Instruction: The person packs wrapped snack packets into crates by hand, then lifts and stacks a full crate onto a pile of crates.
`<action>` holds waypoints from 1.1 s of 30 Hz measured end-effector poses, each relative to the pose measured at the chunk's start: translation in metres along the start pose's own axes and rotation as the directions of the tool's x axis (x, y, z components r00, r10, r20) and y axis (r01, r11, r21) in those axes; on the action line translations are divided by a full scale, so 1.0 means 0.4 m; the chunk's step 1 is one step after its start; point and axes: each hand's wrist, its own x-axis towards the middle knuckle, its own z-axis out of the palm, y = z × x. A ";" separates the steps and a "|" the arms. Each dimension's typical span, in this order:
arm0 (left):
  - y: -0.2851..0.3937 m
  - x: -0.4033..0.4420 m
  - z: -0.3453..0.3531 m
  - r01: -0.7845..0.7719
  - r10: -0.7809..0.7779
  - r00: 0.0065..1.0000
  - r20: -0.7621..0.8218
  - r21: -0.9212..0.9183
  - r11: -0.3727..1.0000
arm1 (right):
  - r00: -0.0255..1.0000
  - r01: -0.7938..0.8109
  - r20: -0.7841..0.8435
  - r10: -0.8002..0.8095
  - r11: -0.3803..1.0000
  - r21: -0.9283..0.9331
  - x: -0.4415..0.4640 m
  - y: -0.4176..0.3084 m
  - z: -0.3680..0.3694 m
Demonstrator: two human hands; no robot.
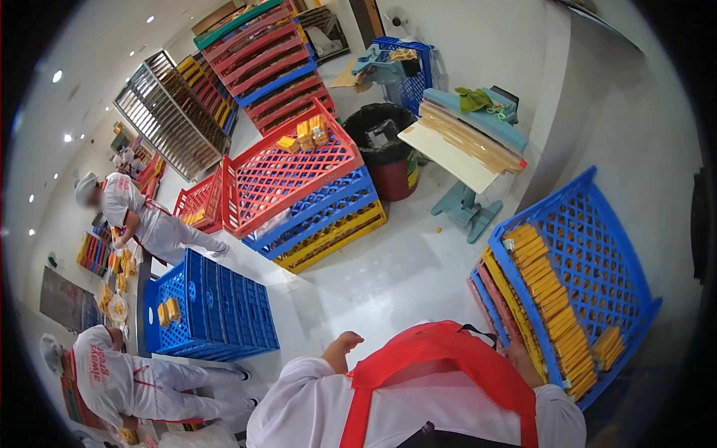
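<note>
My left hand [343, 348] is raised at the lower middle, beside my white sleeve, its fingers curled in with nothing visible in them. On the right, my right hand [523, 361] is at the near side of a stack of crates, its fingers partly hidden against the crate edges. The top crate is blue [597, 213] and tilted in view. A long row of yellow packs [544, 287] lies along its left side, with a smaller group of yellow packs [609, 347] in its lower corner.
A red crate [258, 190] with yellow packs tops another stack. Blue crates [231, 306] stand at the left, near two people [138, 201] in white at a work table. A bin [396, 175] and a wrapping stand [448, 157] are at the back.
</note>
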 end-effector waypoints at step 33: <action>0.043 0.042 -0.025 -0.011 0.012 1.000 -0.020 0.023 1.000 | 0.996 -0.048 0.082 0.037 0.991 0.126 0.029 -0.024 0.015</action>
